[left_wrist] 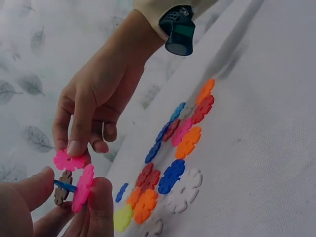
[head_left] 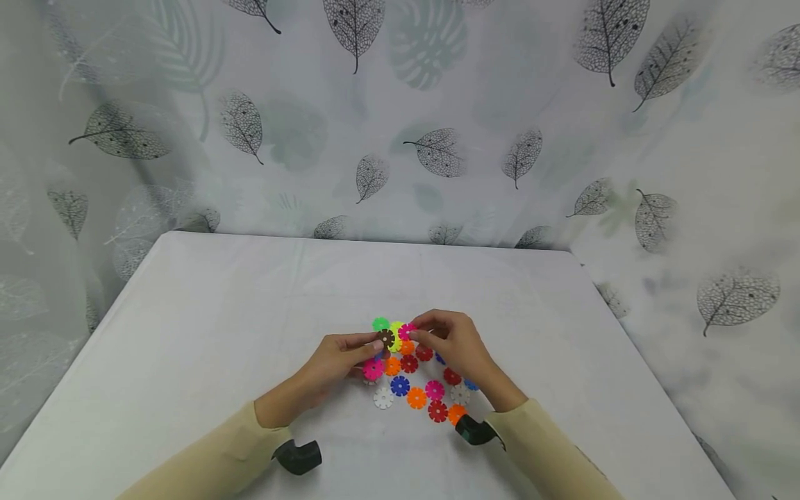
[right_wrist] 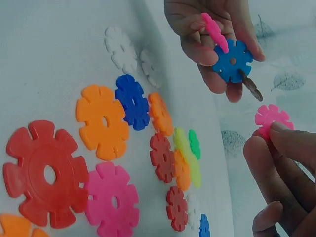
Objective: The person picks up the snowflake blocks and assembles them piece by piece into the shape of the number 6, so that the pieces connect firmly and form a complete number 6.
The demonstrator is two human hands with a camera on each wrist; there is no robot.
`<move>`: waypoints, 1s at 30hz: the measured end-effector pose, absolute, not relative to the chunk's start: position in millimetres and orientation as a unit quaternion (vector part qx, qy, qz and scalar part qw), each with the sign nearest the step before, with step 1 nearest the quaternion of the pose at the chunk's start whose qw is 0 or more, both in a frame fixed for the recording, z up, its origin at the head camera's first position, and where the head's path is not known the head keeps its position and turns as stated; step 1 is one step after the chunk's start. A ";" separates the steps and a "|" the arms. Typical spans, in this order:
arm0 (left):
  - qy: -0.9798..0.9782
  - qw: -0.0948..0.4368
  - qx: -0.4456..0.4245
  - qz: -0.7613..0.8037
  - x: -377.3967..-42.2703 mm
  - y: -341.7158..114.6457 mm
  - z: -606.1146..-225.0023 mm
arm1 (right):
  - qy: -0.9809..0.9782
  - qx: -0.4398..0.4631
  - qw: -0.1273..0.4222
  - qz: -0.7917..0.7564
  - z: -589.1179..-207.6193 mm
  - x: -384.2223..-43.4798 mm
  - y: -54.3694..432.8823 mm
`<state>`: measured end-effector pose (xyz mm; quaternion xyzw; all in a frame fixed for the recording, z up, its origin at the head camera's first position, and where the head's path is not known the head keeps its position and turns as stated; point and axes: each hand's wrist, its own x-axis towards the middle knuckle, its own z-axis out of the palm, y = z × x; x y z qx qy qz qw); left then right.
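My left hand (head_left: 334, 362) holds a small joined piece of notched flower discs. In it a blue disc (right_wrist: 226, 68) carries a pink disc (right_wrist: 216, 34) on one side and a brown disc (right_wrist: 253, 89) on the other. Thumb and fingers of my right hand (head_left: 456, 342) pinch a single pink disc (left_wrist: 61, 160). In the left wrist view this pink disc is right above the brown disc (left_wrist: 62, 190). Both hands are raised over the far side of the loose discs, fingertips close together.
Loose discs lie flat on the white tabletop (head_left: 250, 292): several orange (head_left: 416, 398), red (head_left: 438, 411), white (head_left: 383, 398) and blue ones (head_left: 400, 386), plus yellow and green. Dark devices (head_left: 300, 458) sit at both sleeve cuffs. A leaf-patterned curtain (head_left: 300, 194) hangs behind the table.
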<state>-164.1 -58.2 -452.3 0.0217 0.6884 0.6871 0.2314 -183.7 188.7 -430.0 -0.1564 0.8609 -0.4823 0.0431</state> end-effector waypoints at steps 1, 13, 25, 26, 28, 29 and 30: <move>0.688 0.233 0.020 0.687 -164.3 -57.7 -452.4 | 0.857 -0.158 0.043 -0.488 -429.8 -183.6 188.3; 0.688 0.244 0.017 0.684 -164.1 -55.6 -449.5 | 0.844 -0.162 0.038 -0.510 -431.8 -183.2 186.5; 0.674 0.257 0.016 0.692 -162.8 -55.0 -445.9 | 0.824 -0.166 0.030 -0.541 -435.8 -183.7 186.5; 0.671 0.258 0.016 0.694 -162.8 -54.8 -445.8 | 0.824 -0.164 0.030 -0.542 -435.9 -183.8 185.8; 0.667 0.260 0.018 0.698 -163.0 -54.7 -446.1 | 0.825 -0.156 0.028 -0.543 -428.8 -179.9 181.8; 0.665 0.261 0.018 0.699 -163.1 -54.8 -446.3 | 0.827 -0.152 0.027 -0.541 -428.3 -179.4 180.3; 0.663 0.263 0.018 0.701 -163.2 -54.8 -446.6 | 0.828 -0.148 0.025 -0.540 -428.3 -178.7 179.1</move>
